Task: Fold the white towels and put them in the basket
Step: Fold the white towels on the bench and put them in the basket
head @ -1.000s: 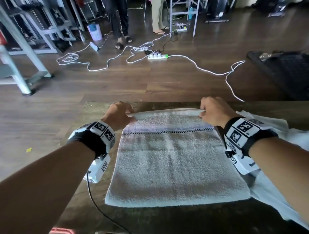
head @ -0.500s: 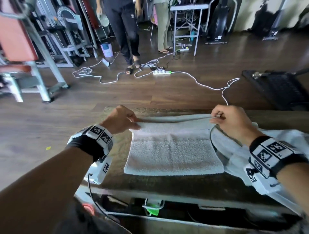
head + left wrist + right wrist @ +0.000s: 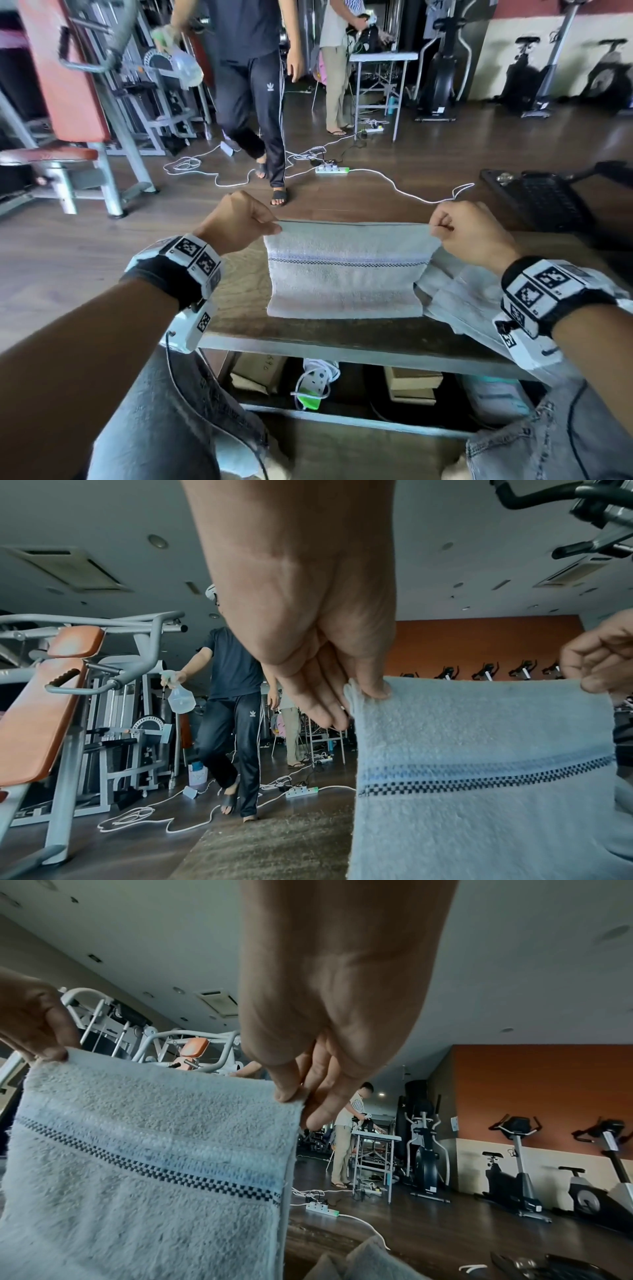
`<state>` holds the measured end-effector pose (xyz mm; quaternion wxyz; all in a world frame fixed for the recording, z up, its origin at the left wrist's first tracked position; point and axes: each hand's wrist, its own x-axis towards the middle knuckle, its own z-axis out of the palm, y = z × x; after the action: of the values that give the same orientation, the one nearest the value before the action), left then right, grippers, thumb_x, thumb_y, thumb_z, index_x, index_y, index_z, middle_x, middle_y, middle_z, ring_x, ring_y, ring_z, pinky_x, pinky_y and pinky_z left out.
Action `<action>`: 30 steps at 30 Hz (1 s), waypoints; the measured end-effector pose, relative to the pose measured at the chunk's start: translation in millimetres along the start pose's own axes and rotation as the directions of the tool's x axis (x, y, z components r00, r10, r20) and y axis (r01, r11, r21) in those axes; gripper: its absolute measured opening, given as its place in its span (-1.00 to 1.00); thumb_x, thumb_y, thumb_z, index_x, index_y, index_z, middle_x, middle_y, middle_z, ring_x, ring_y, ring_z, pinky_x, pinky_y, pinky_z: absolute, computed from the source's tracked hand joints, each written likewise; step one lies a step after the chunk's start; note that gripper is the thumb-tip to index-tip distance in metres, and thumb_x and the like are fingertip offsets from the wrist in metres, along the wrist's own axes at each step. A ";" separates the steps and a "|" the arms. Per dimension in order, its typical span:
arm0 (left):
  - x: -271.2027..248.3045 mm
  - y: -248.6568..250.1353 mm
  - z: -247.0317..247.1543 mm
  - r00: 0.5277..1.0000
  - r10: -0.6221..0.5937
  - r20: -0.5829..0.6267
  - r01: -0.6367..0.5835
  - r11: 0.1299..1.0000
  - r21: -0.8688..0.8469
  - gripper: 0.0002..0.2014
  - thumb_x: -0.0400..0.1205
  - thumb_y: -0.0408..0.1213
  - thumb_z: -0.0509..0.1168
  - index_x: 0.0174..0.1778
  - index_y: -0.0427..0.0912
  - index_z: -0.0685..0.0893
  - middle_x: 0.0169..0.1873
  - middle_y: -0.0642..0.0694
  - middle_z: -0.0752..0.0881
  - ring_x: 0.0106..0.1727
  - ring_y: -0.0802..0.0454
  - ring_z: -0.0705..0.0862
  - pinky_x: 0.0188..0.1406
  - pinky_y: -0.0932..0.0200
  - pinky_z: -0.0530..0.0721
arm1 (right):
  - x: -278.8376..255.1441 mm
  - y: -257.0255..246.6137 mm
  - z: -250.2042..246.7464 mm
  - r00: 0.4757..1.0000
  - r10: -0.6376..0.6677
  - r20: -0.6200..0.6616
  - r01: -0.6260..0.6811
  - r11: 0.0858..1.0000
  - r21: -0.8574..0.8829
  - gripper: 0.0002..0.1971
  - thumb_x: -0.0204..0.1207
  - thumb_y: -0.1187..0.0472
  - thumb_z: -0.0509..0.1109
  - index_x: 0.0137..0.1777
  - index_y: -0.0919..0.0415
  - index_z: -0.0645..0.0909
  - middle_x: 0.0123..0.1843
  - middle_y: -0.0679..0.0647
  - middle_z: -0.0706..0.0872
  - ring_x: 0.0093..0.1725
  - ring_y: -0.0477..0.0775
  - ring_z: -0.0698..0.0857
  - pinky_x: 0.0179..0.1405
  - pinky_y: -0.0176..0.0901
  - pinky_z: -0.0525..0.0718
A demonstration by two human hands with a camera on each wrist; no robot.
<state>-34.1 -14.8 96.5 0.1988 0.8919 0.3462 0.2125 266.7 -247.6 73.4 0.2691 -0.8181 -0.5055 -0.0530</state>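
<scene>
A white towel (image 3: 346, 277) with a dark checked stripe hangs from both my hands above the wooden table (image 3: 239, 301), its lower edge near the tabletop. My left hand (image 3: 239, 222) pinches the top left corner; thumb and fingers show clamped on the towel (image 3: 479, 750) in the left wrist view, where the left hand (image 3: 352, 691) fills the centre. My right hand (image 3: 469, 233) pinches the top right corner, also seen on the towel (image 3: 147, 1150) under the right hand (image 3: 294, 1096). More white towels (image 3: 459, 301) lie bunched at the right. No basket is in view.
A person in dark trousers (image 3: 253, 92) walks just beyond the table with a spray bottle (image 3: 185, 68). Another person (image 3: 337, 68) stands by a metal stand. White cables and a power strip (image 3: 332, 169) cross the floor. Boxes (image 3: 411, 383) sit on the shelf under the table.
Both hands have lifted the towel's far edge up off the table, so the towel now hangs instead of lying flat. The person in dark trousers has walked closer.
</scene>
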 end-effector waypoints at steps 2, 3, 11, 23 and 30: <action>-6.2 3.3 -4.0 1.000 -0.005 -0.029 0.005 1.000 0.000 -0.86 0.42 -0.21 0.60 -0.16 -0.13 0.86 -0.22 0.06 0.83 -0.24 0.28 0.71 -0.24 0.47 0.55 | -6.1 -4.2 -5.4 1.000 -0.013 0.005 0.013 1.000 0.013 -0.80 0.50 0.33 0.47 -0.29 0.04 0.67 -0.34 -0.13 0.74 -0.21 -0.01 0.73 -0.02 -0.11 0.67; -9.5 5.2 -6.0 0.999 -0.005 -0.048 0.005 1.000 -0.001 -0.84 0.41 -0.22 0.61 -0.14 -0.14 0.86 -0.21 0.06 0.81 -0.23 0.24 0.70 -0.17 0.40 0.55 | -8.6 -5.3 -7.9 1.000 -0.020 0.009 0.020 1.000 0.022 -0.83 0.51 0.30 0.48 -0.27 0.04 0.68 -0.35 -0.13 0.75 -0.20 0.02 0.73 0.05 -0.09 0.65; -23.4 12.5 -19.5 0.995 0.058 -0.081 -0.064 0.995 -0.077 -0.78 0.41 -0.32 0.61 -0.09 -0.05 0.77 -0.24 0.00 0.78 -0.33 0.40 0.66 -0.31 0.57 0.55 | -22.1 -11.7 -27.2 0.990 -0.110 0.085 0.106 0.993 0.046 -0.87 0.61 0.32 0.42 -0.12 0.07 0.66 -0.23 -0.03 0.74 -0.16 0.02 0.71 -0.16 -0.14 0.60; -28.9 3.9 -20.6 0.997 -0.008 -0.081 0.003 0.999 -0.055 -0.85 0.42 -0.23 0.61 -0.15 -0.16 0.84 -0.31 0.00 0.80 -0.58 0.47 0.57 -0.50 0.62 0.46 | -27.8 -9.5 -29.6 0.990 -0.135 0.026 0.131 0.985 0.109 -0.93 0.57 0.22 0.51 -0.14 0.09 0.69 -0.24 -0.07 0.74 -0.23 -0.10 0.70 -0.21 -0.25 0.55; -23.7 6.1 -23.5 0.998 -0.006 -0.056 0.006 1.000 0.004 -0.87 0.51 -0.27 0.53 -0.05 -0.15 0.83 -0.34 0.18 0.73 -0.42 0.47 0.61 -0.33 0.57 0.50 | -20.7 -11.5 -35.0 0.984 -0.158 0.080 0.149 0.983 0.103 -0.87 0.60 0.34 0.45 0.03 0.11 0.76 -0.12 -0.11 0.77 -0.07 -0.11 0.74 -0.01 -0.13 0.69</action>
<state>-58.8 -30.7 113.3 0.1879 0.8849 0.3548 0.2360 253.4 -277.4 100.1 0.2810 -0.7643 -0.5803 -0.0129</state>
